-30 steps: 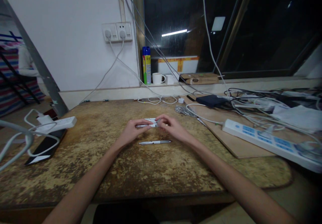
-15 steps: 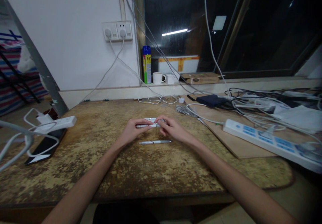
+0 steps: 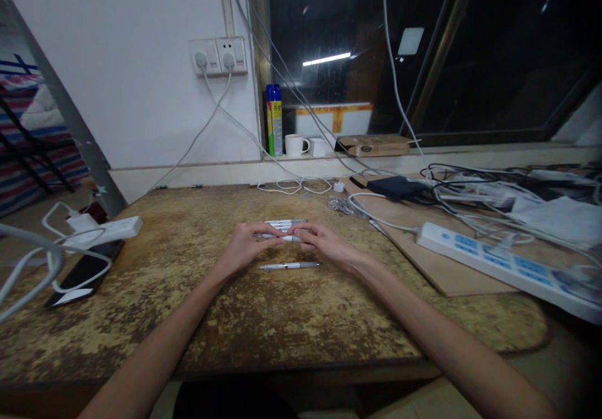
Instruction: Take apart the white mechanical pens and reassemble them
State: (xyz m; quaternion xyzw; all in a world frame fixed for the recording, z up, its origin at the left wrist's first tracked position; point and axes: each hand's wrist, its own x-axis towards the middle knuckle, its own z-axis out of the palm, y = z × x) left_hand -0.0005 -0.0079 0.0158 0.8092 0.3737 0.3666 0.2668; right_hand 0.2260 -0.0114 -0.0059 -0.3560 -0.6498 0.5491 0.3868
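Observation:
My left hand [image 3: 251, 241] pinches the left part of a white and grey pen [image 3: 290, 238]. The right part of the same pen is between the fingers of my right hand [image 3: 320, 241], so it lies level across both hands. Just behind it, more white pens [image 3: 282, 223] lie side by side on the worn wooden table [image 3: 188, 318], partly covered by my fingers. Nearer to me, a single white and grey pen [image 3: 290, 266] rests on the tabletop, touched by neither hand.
A power strip [image 3: 508, 268] and tangled cables lie on a brown board [image 3: 423, 262] at the right. On the left are a black phone-like slab [image 3: 84, 275] and a white plug strip [image 3: 117, 228]. A spray can [image 3: 274, 121] and a mug [image 3: 295, 145] stand on the sill.
The fingers of my right hand have lowered and closed along the pen's right part. More of the pens behind now shows. My left hand has hardly moved.

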